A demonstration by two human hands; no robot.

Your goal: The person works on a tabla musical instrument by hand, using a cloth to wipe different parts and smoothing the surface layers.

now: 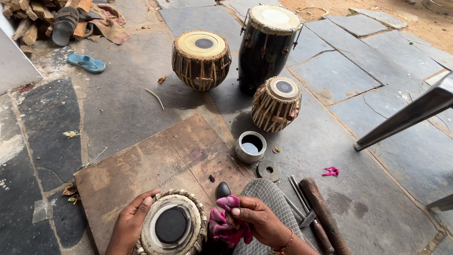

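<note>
1. Head view, foreground: a small drum [172,225] stands head-up on a wooden board [141,165] at the lower edge of the frame, its black centre patch facing the camera.
2. The left hand [130,224] lies against the drum's left rim, fingers curved on the lacing, steadying it; it grips no separate object.
3. The right hand [259,219] is clenched on a bunched pink cloth [226,226], just beside the drum's right rim, over a checked cloth [266,193] covering the knee. A dark rounded stone [222,190] sits just behind the pink cloth.
4. Judgement: for good work, the left hand should keep the drum from turning while the cloth moves with light, even pressure, clear of the lacing.
5. Middle ground: a metal cup [250,146], a washer [269,171], a hammer [314,224] and a wooden rod [325,215] lie right of the board.
6. Background: three finished drums [276,104] stand on the stone floor [339,80]; a blue sandal [86,63] lies at left.
</note>
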